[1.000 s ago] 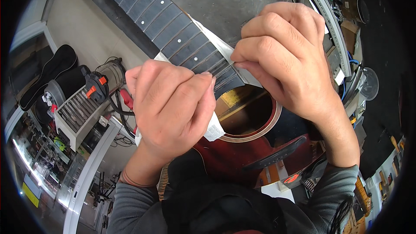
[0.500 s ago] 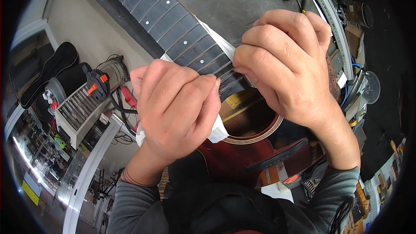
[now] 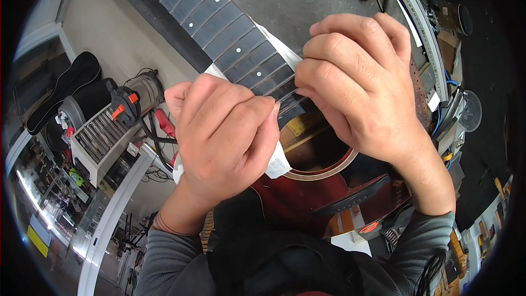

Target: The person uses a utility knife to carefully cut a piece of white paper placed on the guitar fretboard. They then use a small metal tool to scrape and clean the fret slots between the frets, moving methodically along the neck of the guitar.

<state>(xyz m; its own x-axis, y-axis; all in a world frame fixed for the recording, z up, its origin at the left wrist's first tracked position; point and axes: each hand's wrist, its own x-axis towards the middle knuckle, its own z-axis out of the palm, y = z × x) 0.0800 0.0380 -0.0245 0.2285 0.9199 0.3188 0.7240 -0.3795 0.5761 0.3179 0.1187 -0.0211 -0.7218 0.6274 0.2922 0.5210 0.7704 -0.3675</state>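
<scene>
A dark red acoustic guitar lies in front of me, its body [image 3: 290,194] toward me. Its dark fretboard [image 3: 233,32] with pale dot markers runs to the upper left. My left hand [image 3: 222,131] is closed in a pinch at the fretboard's body end. Opposite it, my right hand [image 3: 356,82] pinches too, its other fingers curled above. Between the fingertips a thin wire-like strip [image 3: 287,97] spans the fretboard just above the sound hole [image 3: 318,148]. Whether it is loose fret wire I cannot tell. White masking paper [image 3: 278,165] shows beside the neck and under my left hand.
A curved-looking metal ruler [image 3: 421,33] and assorted tools line the bench's right side. A yellow-and-black handle [image 3: 388,1] lies at the top. To the left stand a shop vacuum [image 3: 125,104], a black guitar case [image 3: 66,90] and a ribbed metal rack [image 3: 101,142].
The fretboard appears slightly farther right in view. Both hands keep their pinches at nearly the same place; the upper fingers of my right hand have shifted a little.
</scene>
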